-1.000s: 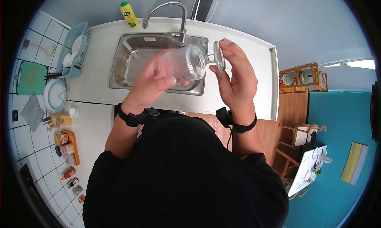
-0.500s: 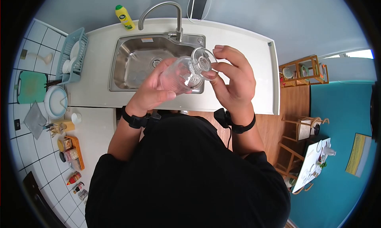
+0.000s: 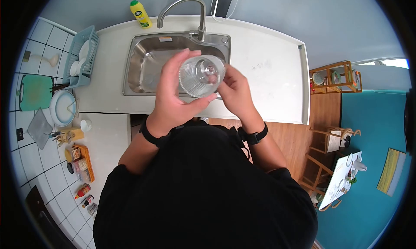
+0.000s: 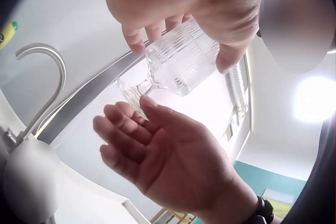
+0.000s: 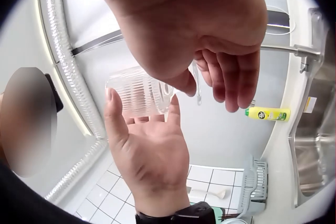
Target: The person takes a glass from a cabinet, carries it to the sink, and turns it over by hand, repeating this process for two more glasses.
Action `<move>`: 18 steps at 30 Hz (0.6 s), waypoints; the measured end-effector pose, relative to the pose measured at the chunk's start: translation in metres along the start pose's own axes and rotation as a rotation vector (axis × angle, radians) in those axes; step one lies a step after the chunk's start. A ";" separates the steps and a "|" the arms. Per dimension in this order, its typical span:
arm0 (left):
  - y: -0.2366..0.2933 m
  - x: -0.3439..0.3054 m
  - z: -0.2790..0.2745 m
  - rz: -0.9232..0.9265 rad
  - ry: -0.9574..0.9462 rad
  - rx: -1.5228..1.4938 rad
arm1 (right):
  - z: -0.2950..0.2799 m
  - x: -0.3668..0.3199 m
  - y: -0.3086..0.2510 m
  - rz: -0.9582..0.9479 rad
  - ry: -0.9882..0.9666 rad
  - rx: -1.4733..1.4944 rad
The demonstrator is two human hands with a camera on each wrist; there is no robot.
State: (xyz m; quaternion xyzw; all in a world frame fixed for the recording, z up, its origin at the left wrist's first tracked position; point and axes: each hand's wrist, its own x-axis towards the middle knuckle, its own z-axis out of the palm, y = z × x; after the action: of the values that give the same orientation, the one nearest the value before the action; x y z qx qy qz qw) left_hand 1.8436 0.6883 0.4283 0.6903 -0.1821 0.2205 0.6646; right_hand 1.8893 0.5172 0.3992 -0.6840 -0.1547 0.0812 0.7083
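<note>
A clear ribbed stemmed glass (image 3: 189,81) is held up over the front right part of the sink, its mouth turned toward the head camera. My left hand (image 3: 171,91) grips the bowl from the left, thumb on one side and fingers on the other. At the far end, my right hand (image 3: 237,93) pinches the round foot (image 4: 129,97) between thumb and fingers; the bowl partly hides those fingers in the head view. In the right wrist view the glass (image 5: 134,94) lies tilted nearly sideways between both hands.
Below is a steel sink (image 3: 130,82) with a curved faucet (image 3: 203,19) behind it. A yellow cleaner bottle (image 3: 141,15) stands at the wall. To the left are a blue dish rack (image 3: 89,54), stacked plates (image 3: 63,107) and a knife block (image 3: 73,133).
The glass has swung from foot toward the right and then the camera to mouth toward the camera. My right hand has moved in behind it, left and down, still at the foot.
</note>
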 end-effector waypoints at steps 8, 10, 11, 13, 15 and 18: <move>-0.013 0.004 -0.017 -0.119 -0.125 0.166 | 0.014 0.010 0.006 0.307 -0.212 0.018; -0.022 0.010 -0.028 -0.155 -0.166 0.206 | 0.017 0.018 0.022 0.323 -0.205 0.040; -0.030 0.012 -0.034 -0.206 -0.183 0.240 | 0.017 0.019 0.041 0.366 -0.211 -0.056; -0.054 0.014 -0.049 -0.263 -0.210 0.266 | 0.019 0.022 0.060 0.418 -0.208 -0.150; -0.093 0.012 -0.069 -0.411 -0.337 0.403 | 0.020 0.026 0.070 0.517 -0.368 -0.549; -0.178 -0.007 -0.091 -0.607 -0.360 0.339 | 0.021 -0.007 0.129 0.483 -0.330 -0.723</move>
State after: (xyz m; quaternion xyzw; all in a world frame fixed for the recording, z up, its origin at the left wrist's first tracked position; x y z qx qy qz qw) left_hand 1.9287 0.7873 0.2768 0.8404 -0.0443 -0.0837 0.5337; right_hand 1.8882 0.5413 0.2701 -0.8814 -0.1201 0.2924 0.3509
